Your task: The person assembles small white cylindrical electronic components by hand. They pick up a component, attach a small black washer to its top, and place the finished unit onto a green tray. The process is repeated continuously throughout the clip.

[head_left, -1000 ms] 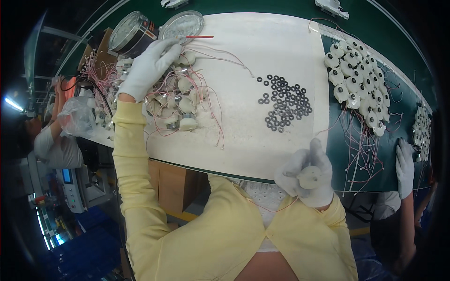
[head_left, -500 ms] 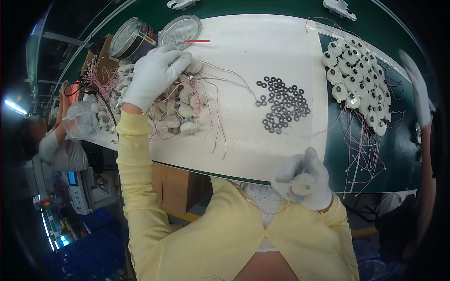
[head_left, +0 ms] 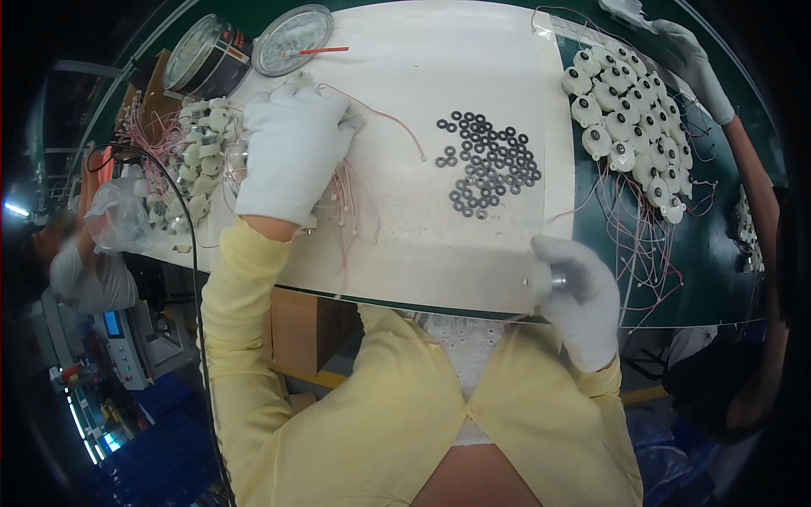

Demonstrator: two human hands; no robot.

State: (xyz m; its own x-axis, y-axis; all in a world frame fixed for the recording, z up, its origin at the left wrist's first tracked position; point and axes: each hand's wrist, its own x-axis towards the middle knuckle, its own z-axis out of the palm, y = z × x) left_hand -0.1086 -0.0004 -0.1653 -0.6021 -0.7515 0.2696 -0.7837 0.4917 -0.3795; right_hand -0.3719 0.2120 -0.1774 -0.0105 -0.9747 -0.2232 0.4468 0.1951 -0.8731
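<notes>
My right hand (head_left: 583, 291), in a white glove, is at the table's front edge. Its thumb and fingers grip a small wired motor (head_left: 536, 284), a silver can with a pale disc turned sideways to the left. My left hand (head_left: 291, 156), also gloved, lies back-up over a heap of similar motors. Its fingers curl downward, and what they hold is hidden. Thin pink wires (head_left: 345, 198) with white ends trail out beside that hand. Many small black rings (head_left: 490, 165) lie spread on the white table (head_left: 405, 220) between my hands.
More motors (head_left: 201, 165) lie at the left. Behind stand a tin (head_left: 207, 63) and a round lid (head_left: 291, 38) with a red stick (head_left: 323, 50). White motors with black centres (head_left: 625, 118) cover the right green surface; a co-worker's gloved hand (head_left: 697, 68) is beyond them, beside a white part (head_left: 627, 12).
The view has shifted slightly. My left hand now covers the motor heap more fully. In my right hand the motor has turned from disc-up to sideways. The co-worker's hand has moved toward the white part.
</notes>
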